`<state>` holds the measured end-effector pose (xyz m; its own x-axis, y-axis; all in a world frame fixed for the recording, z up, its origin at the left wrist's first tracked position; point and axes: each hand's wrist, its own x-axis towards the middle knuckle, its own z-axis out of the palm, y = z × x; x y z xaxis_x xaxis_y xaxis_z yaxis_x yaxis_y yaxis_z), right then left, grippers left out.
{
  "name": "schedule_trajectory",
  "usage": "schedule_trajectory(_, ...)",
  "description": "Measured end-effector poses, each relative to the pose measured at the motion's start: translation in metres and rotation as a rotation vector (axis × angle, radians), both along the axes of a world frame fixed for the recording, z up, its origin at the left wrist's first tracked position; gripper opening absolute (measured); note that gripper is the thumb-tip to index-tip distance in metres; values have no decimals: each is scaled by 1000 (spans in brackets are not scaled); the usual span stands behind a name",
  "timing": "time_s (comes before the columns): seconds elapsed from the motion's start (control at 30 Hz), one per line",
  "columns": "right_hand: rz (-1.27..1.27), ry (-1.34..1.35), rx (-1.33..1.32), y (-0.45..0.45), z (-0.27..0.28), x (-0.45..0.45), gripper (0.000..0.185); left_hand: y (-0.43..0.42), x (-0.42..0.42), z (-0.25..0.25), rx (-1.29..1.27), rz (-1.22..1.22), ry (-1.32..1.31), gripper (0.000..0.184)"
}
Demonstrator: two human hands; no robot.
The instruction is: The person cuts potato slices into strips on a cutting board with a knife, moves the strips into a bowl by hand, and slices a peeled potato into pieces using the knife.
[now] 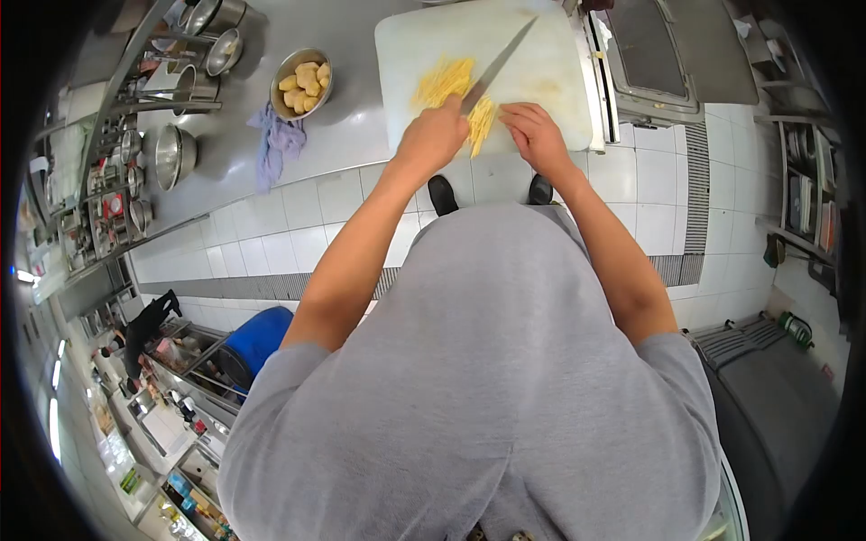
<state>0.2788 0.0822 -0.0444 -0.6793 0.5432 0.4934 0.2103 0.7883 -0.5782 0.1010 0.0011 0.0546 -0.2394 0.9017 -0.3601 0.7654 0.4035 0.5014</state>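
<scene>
- Clearly, in the head view, the left hand [437, 135] is closed around the handle of a kitchen knife [499, 67]; the handle itself is mostly hidden by the grip.
- The knife lies slantwise over the white cutting board [410, 36], its tip pointing forward and to the right, its heel close to the left hand.
- The right hand [538, 137] is loosely spread, fingers partly bent towards the knife, with no grasped thing visible; whether its fingertips press on the board I cannot tell.
- Thin yellow shreds [442, 81] lie heaped to the left of the blade, while a narrower row of yellow strips [481, 126] lies between the two hands, near the board's edge.
- The knife should be stiff and fairly weighty, best held by the handle and the heel of the blade, with fingers clear of the edge.
- The shreds look light, moist and probably slippery; they would bend or scatter if pinched singly, so a loose handful or the flat of the blade suits them better.
- Left of the board, on the steel bench [347, 135], a metal bowl [286, 69] holds peeled yellow chunks [307, 87], perhaps ginger or potato: firm, likely slick, best gripped around their sides. A lavender cloth [281, 144] lies just beside it.
</scene>
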Motion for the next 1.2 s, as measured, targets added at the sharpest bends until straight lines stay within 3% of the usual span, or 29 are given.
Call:
schedule_trajectory(0.07,-173,72,-133,-5,5,11,21,-18,-4,7,0,-62,35,28)
schedule_trajectory(0.17,-360,83,-133,-6,13,31,21,-43,10,27,-8,-152,34,26)
schedule_trajectory(0.37,-461,140,-320,-6,17,45,19,-67,0,3,-84,-160,68,25)
schedule_trajectory(0.43,-418,132,-306,-8,19,37,19,-59,-10,16,-80,-234,112,25)
schedule_trajectory(0.63,-313,132,-348,-14,22,-1,18,-33,-38,41,-94,-156,174,23)
schedule_trajectory(0.77,-169,-34,-324,-30,27,-21,14,-32,-47,56,52,-67,-26,26)
schedule_trajectory(0.83,54,-208,-371,-40,26,-34,14,-36,-54,62,50,82,-184,29)
schedule_trajectory(0.87,56,-208,-365,-44,26,-43,14,-38,-58,66,57,84,-184,29)
schedule_trajectory(0.93,297,-370,-329,-51,23,-60,18,-45,-71,66,122,104,-190,28)
schedule_trajectory(1.03,236,-188,-109,-54,22,-89,22,-58,-90,68,211,61,-142,26)
schedule_trajectory(1.2,116,-312,-119,-59,36,-108,26,-82,-122,69,206,38,-214,27)
